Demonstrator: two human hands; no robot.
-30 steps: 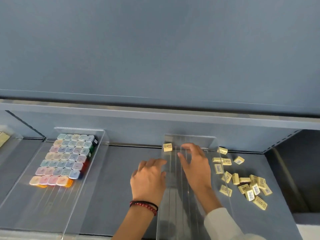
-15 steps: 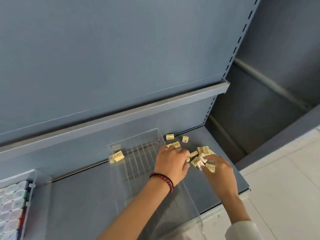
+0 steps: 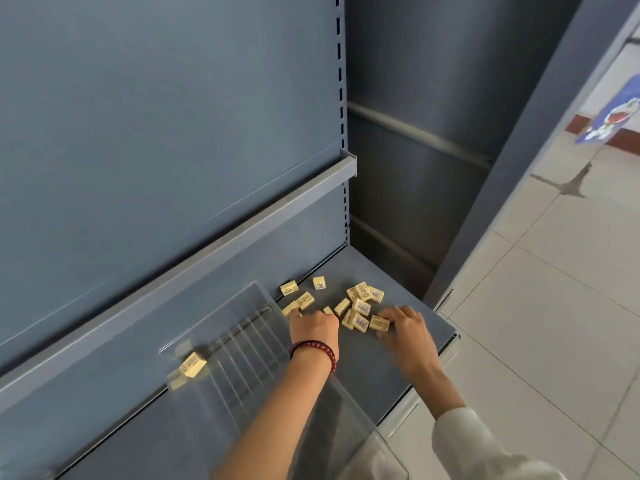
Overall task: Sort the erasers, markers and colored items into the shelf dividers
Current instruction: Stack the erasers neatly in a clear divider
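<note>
Erasers (image 3: 362,308) lie heaped at the shelf's (image 3: 408,282) right end, just beside the clear divider (image 3: 242,341), ready for gathering in; right hand (image 3: 405,327) pinches the front eraser (image 3: 379,323), left hand (image 3: 313,329) curls over others, its grip I cannot tell

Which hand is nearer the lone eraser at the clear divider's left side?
Left. The left hand lies to that eraser's right, at the divider's other side; the right hand is farther right, at the loose erasers.
</note>
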